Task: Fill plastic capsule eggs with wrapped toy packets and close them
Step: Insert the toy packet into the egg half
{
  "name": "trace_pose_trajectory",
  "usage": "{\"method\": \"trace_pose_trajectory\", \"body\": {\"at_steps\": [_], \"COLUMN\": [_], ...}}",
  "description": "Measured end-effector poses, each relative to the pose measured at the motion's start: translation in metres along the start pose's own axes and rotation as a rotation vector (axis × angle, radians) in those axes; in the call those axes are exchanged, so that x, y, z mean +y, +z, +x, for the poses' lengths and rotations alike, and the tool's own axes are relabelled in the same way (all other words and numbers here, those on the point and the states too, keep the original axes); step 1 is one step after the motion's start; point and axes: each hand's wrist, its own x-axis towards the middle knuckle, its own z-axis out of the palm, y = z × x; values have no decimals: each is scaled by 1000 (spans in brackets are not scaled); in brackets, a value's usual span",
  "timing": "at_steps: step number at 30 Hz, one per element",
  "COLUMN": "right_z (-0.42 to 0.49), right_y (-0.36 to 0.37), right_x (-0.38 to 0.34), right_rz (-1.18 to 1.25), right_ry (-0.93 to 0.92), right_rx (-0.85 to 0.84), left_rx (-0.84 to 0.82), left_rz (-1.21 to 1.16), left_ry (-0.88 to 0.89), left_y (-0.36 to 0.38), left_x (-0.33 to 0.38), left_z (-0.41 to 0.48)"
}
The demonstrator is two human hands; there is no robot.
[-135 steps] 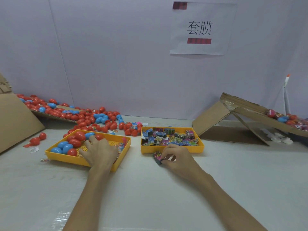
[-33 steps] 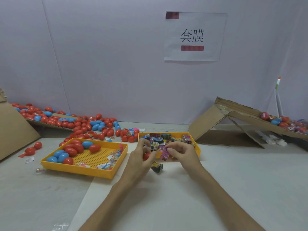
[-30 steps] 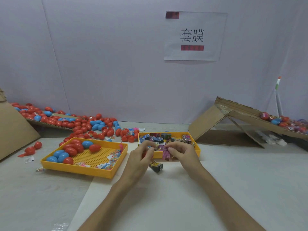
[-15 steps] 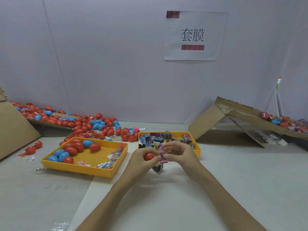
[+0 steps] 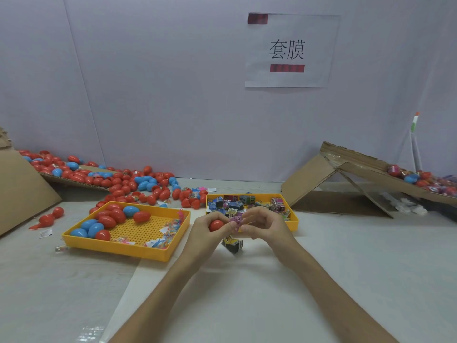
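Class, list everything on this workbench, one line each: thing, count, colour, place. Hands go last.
left tray: one, yellow, left of centre.
tray eggs: about ten, red and blue, in left tray.
right tray: one, yellow, centre.
toy packets: many, multicoloured, in right tray.
loose eggs: many, red and blue, far left by the wall.
stray packet: one, black and yellow, on table before right tray.
cardboard ramp: one, brown, far right.
sign: one, white, on wall.
red egg: one, red, in left hand.
pink packet: one, pink, at right hand.
left hand: one, grips red egg.
right hand: one, pinches pink packet.
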Motion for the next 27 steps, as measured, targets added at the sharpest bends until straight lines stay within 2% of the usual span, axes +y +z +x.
{"method": "trace_pose_trajectory", "body": {"at_steps": [13, 19, 27], "right_z": [1, -1, -1], "right_y": [-3, 3, 5], "right_x": [2, 2, 2], "right_rz": [26, -19, -21], "right_ry": [8, -14, -30], "right_rx": [-11, -76, 46], "left_rx": [-22, -60, -106], "left_rz": [-19, -21, -65], "left_ry": [-5, 0, -20], "left_y": [0, 2, 3], "left_x": [5, 2, 3], "left_z": [-2, -3, -1]}}
